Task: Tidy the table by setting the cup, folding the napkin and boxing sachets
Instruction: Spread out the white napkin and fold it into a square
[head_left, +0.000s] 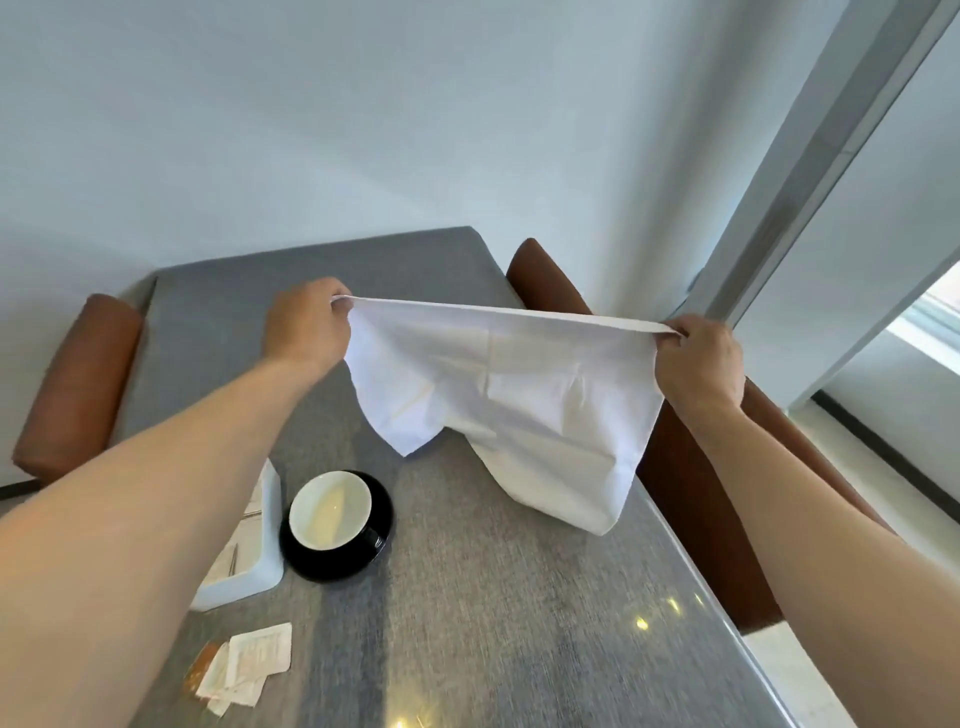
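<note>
A white cloth napkin (511, 395) hangs spread above the grey table (519, 597). My left hand (306, 322) pinches its upper left corner and my right hand (698, 361) pinches its upper right corner, so the top edge is stretched taut. Its lower corners droop onto the tabletop. A white cup (331, 510) stands upright on a black saucer (358, 561) near the left side. A white box (249, 551) sits just left of the saucer, partly hidden by my left forearm. Several paper sachets (244, 667) lie loose on the table in front of the box.
Brown padded chairs stand on both sides of the table, one on the left (78, 384) and one on the right (685, 457). A pale wall rises beyond the far end, and a window frame (810, 171) runs along the right.
</note>
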